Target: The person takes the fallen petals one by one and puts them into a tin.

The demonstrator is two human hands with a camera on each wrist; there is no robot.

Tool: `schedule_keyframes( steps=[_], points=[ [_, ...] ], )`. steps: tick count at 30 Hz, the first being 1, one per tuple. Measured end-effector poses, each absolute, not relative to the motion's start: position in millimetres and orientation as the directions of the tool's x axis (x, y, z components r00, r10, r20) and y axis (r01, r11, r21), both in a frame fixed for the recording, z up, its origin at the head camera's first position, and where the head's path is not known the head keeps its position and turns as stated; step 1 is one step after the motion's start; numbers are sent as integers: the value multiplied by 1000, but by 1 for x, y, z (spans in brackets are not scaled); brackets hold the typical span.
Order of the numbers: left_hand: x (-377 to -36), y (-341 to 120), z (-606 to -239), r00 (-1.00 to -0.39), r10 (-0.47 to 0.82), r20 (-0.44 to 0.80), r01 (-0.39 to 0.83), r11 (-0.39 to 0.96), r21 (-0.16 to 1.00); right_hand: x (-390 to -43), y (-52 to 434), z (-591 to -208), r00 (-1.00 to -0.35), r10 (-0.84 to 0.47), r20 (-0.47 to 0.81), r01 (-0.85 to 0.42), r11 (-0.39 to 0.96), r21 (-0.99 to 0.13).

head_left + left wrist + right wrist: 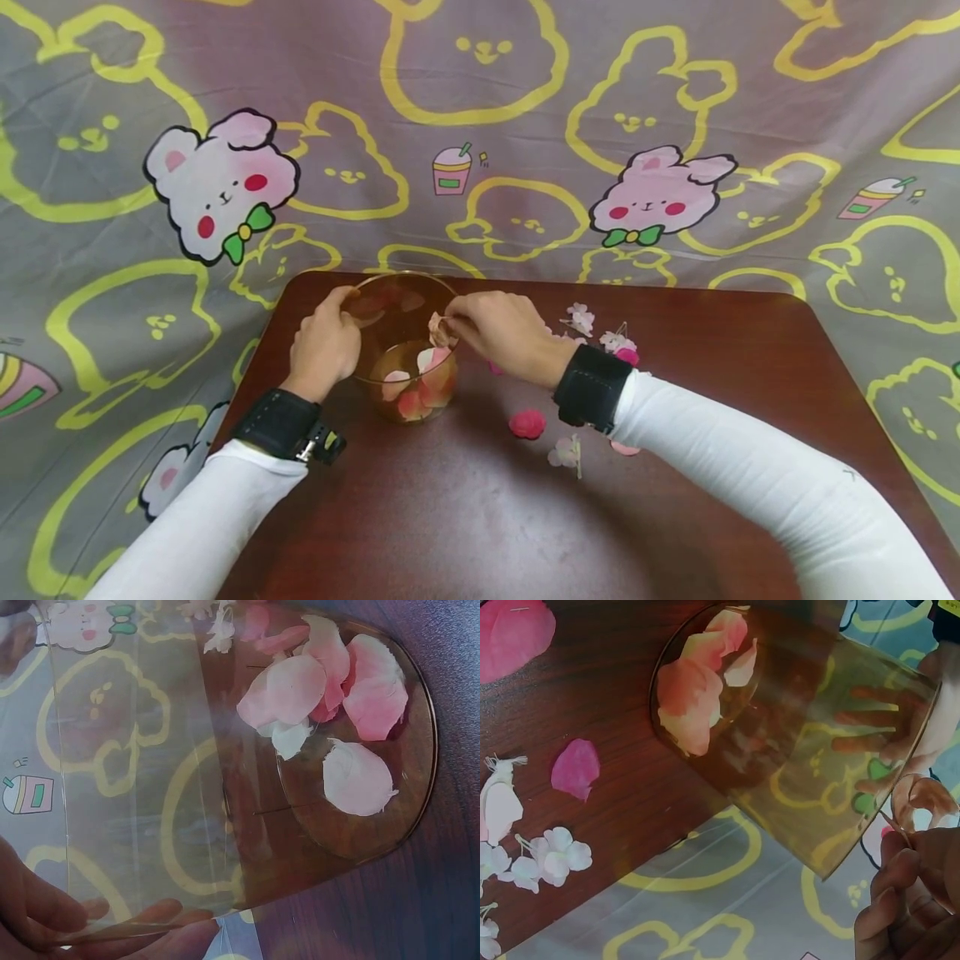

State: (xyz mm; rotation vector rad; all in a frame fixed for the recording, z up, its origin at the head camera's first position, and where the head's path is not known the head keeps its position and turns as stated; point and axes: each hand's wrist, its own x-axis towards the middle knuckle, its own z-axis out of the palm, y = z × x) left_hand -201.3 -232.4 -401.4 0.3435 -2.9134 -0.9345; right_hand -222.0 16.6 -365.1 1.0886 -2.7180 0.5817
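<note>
An amber transparent glass vase [386,321] stands on the table, wide at the rim and narrower at the base. Pink and white petals [360,690] lie inside at its bottom. My left hand [326,342] grips the vase by its left rim, thumb and fingers on either side of the wall in the left wrist view. At the opposite rim, my right hand [502,329] pinches a curled pale petal [440,330] between thumb and fingertips. The right wrist view shows this petal [922,804] brownish, right beside the rim.
Right of the vase lie loose petals and small blossoms: a bright pink petal [527,424], a white sprig [566,452] and white flowers [579,319] partly behind my right hand. A patterned cloth [517,83] hangs behind the brown table [720,333].
</note>
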Motion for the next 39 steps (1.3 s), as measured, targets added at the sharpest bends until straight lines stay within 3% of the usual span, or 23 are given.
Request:
schedule_keyframes(
  steps=[21,39],
  points=[
    [-203,-232,-401,-972,-234,-19,-202,791,578,-221,10,-368,-731,-642,231,-682,679,-272],
    [-203,-231,-400,-971,-237,-23,-207,793,573,-238,44,-370,-786,-587,196,-617,721,-316]
  ],
)
